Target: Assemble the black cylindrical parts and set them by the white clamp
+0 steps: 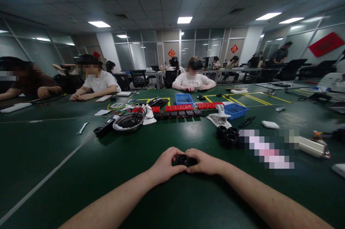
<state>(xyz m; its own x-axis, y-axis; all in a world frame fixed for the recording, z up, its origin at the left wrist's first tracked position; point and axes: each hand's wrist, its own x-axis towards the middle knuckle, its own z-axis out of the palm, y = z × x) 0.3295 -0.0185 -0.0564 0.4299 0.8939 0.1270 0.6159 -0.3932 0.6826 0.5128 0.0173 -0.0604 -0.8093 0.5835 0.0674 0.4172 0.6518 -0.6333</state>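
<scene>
My left hand (165,164) and my right hand (203,162) meet close in front of me over the green table. Between them is a small black part with a raised round ring (183,159) in its middle. Fingers and thumbs of both hands are closed on its two ends, so much of it is hidden. The thumbs nearly touch at its near side. Ahead and to the right of my right hand stand several black round parts (229,136), beside a white clamp-like stand (220,117).
Across the table lie red strips (178,108), blue bins (184,98), a round metal-rimmed dish (128,122), a black box (104,127) and a wrench (82,128). At right are a white case (270,125) and a metallic cylinder (311,147). Several people sit around.
</scene>
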